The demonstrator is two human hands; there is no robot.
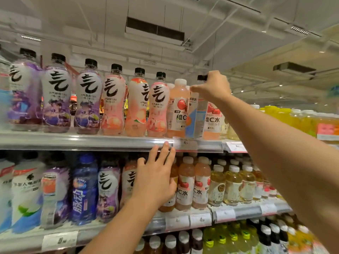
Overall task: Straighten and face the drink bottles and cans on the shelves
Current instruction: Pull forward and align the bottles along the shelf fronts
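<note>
My right hand [212, 87] grips the neck of a black-capped bottle with a blue and white label [195, 118] on the top shelf [82, 141], in front of the pink vitamin C bottles [178, 107]. That bottle's label faces partly sideways. My left hand [157, 178] reaches to the middle shelf with fingers spread and straight, its fingertips near the top shelf's front rail, its thumb against a pink white-capped bottle [185, 184]. To the left on the top shelf stand purple [56, 94] and peach [157, 105] sparkling water bottles with black caps.
The middle shelf holds blue [84, 189], purple and pale yellow bottles [233, 186]. Price tags [185, 143] line the shelf rails. Yellow juice bottles [293, 116] fill the top shelf far right. The bottom shelf carries dark and green bottles [222, 241].
</note>
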